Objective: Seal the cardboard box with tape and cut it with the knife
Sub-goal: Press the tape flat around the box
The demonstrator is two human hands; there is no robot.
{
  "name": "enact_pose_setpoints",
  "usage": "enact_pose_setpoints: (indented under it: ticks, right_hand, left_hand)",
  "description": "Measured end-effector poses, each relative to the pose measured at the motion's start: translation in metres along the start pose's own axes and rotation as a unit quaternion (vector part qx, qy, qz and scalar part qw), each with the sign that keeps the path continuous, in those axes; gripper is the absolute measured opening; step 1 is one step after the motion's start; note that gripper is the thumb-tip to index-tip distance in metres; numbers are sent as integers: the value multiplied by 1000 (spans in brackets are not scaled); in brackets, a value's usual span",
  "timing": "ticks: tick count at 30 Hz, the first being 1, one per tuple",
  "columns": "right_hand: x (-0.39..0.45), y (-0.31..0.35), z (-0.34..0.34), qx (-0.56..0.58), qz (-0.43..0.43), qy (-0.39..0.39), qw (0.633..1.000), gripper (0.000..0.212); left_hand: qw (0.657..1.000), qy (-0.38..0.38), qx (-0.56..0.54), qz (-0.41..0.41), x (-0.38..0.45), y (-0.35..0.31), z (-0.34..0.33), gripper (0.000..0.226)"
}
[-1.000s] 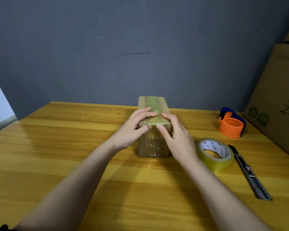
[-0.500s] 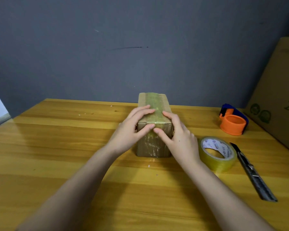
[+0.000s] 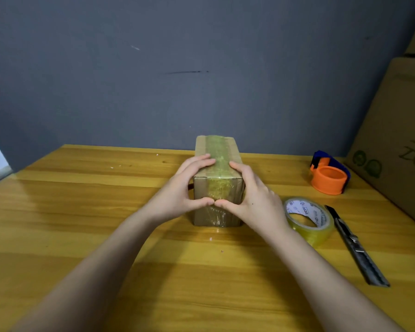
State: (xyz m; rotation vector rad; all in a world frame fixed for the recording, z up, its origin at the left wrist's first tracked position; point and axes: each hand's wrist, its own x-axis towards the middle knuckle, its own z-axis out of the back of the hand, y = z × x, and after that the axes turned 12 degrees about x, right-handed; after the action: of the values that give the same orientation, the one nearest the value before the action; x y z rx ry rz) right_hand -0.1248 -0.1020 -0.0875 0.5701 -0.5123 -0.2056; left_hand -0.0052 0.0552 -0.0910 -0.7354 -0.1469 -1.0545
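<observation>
Pressing the Tape Down Over the Near Edge

Standing beside the yellow wooden worktop (image 3: 82, 212), I see the small brown cardboard box (image 3: 235, 149) sitting near its middle, one end toward the person, with a strip of yellowish clear tape (image 3: 217, 149) running along its top and folding down the near face. The left hand (image 3: 177, 190) and the right hand (image 3: 256, 195) cup that near end from either side. Neither grip pinches anything: both are spread around the box, fingers lying flat on the top beside the strip, thumbs (image 3: 203, 202) meeting tip to tip on the front face over the tape.

This looks to me like the smoothing step, with the strip already laid. To do it well, I would have the thumbs press firmly and slide outward and downward from the centre, so air is pushed out and the wrinkled lower end lies flat. The fingers on top should hold the box steady so it does not skid backward.

A roll of clear packing tape (image 3: 308, 219) lies just beside the right wrist, and a grey utility knife (image 3: 355, 245) lies beside the roll, further to the right. An orange and blue tape dispenser (image 3: 328, 176) sits further back, near a large cardboard carton (image 3: 398, 130) at the right edge. I cannot tell whether the strip is connected to the roll.
</observation>
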Motion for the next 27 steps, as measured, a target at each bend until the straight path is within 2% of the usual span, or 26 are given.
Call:
enact_pose_setpoints:
  ticks: [3,6,9,17,27]
  right_hand:
    - [-1,5,-2,89,-23,-16,996,63]
    - [-3,13,-11,131,-39,-67,988,53]
    - [-3,18,-18,152,-55,-107,981,49]
    - [-1,16,-24,129,-56,-134,981,52]
    - [-2,7,-14,45,-13,-77,996,67]
  left_hand:
    - [1000,6,-23,3,0,0,2,66]
    - [999,-29,-36,12,0,-2,0,48]
    - [997,-65,-26,29,2,-2,-4,42]
    - [997,-72,0,33,2,1,-7,43]
    - [999,-45,-15,11,0,5,-3,54]
